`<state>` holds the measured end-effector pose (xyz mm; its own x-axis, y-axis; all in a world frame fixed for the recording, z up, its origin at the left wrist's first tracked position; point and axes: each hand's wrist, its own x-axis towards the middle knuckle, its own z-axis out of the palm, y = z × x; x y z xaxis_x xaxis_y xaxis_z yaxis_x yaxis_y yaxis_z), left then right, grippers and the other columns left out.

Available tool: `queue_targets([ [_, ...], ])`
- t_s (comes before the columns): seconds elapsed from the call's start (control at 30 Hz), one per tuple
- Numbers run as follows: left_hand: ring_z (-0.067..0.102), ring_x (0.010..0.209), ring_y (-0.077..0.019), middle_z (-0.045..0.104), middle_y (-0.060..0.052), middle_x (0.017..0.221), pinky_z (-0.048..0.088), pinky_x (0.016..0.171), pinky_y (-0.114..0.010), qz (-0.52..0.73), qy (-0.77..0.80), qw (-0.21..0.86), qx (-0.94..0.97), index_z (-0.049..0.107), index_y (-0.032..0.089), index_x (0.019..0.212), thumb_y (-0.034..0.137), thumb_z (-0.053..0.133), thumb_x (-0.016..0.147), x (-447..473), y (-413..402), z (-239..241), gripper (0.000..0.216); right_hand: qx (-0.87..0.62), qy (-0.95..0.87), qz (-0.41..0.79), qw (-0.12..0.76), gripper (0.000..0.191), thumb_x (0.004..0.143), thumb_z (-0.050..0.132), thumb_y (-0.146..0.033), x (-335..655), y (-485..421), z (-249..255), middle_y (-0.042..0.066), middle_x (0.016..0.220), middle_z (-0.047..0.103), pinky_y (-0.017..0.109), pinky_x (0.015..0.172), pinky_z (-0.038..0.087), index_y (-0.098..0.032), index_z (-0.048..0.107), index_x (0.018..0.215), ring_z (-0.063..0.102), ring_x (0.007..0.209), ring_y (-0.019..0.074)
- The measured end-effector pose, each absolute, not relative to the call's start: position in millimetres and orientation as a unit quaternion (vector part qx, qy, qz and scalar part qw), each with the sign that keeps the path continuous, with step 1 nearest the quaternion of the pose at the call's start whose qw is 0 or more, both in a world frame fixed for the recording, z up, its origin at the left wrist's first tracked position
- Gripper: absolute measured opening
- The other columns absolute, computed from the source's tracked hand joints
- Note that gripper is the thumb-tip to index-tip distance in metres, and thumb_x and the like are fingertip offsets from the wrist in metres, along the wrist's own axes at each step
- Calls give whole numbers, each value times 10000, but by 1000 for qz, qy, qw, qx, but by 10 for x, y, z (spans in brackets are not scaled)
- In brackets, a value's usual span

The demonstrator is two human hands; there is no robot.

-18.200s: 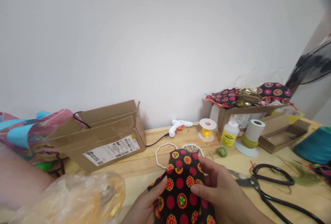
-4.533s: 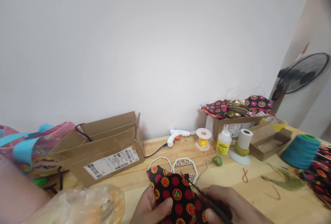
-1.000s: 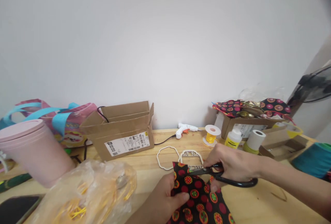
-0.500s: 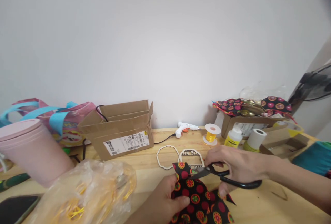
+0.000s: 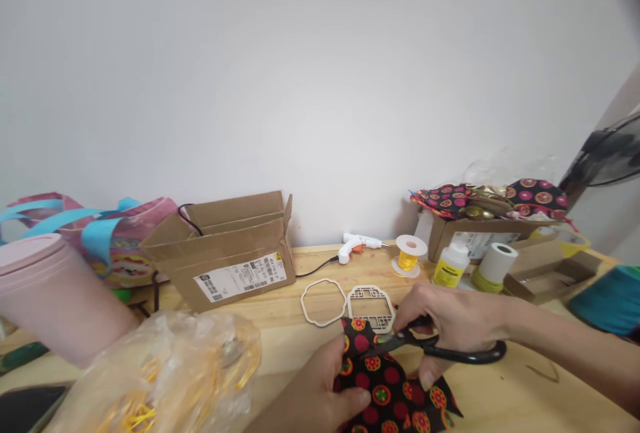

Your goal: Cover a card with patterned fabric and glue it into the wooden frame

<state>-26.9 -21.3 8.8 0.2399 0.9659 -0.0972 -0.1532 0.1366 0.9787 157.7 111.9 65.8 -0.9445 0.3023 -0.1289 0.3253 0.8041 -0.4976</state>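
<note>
A piece of black fabric (image 5: 383, 380) with red dots and round flower prints lies low in the middle of the view. Its left edge is pinched by my left hand (image 5: 335, 386), the thumb resting on top. My right hand (image 5: 450, 326) grips black-handled scissors (image 5: 470, 353), whose blades reach left across the upper part of the fabric. The cloth hides part of the blade tips. Just beyond the cloth lie a thin scalloped frame (image 5: 303, 303) and a lattice-patterned frame (image 5: 371, 292), both pale.
Behind stand a cardboard box (image 5: 240, 280), a white glue gun (image 5: 357, 245), a spool of yellow cord (image 5: 409, 263) and a glue bottle (image 5: 451, 263). A plastic bag (image 5: 200, 360), pink tumbler (image 5: 60, 300) and phone (image 5: 33, 406) fill the left. A fabric-filled box (image 5: 480, 240) is at right.
The fabric has shifted slightly right in view, and the scissor blades now look closer together across it. Both hands keep their grip. The view has moved a little.
</note>
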Motion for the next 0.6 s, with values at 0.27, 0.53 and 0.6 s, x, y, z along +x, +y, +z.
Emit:
queue_targets([
  [0.27,512,1084,-222,611,-11,1143,370,926,-363,443,412,633,484,505,256,1164,14,557,686,-260,-189,101,538,157,948,-274,44,455,558,669,-553,1500,1123,653,-19,612,524,203,443,299,-187,685,827,429,531,114],
  [0.53,524,1062,-210,607,-12,1143,372,924,-357,422,441,621,492,488,248,1173,20,548,688,-292,-219,61,540,89,962,-254,41,391,646,609,-552,1482,1175,640,-73,487,395,196,392,235,-163,642,657,364,439,73],
  [0.6,523,1062,-207,600,-10,1152,376,919,-351,417,449,617,493,484,252,1174,21,548,686,-288,-223,71,544,79,964,-253,36,401,655,601,-553,1479,1183,649,-70,491,404,193,393,240,-154,631,642,372,442,71],
])
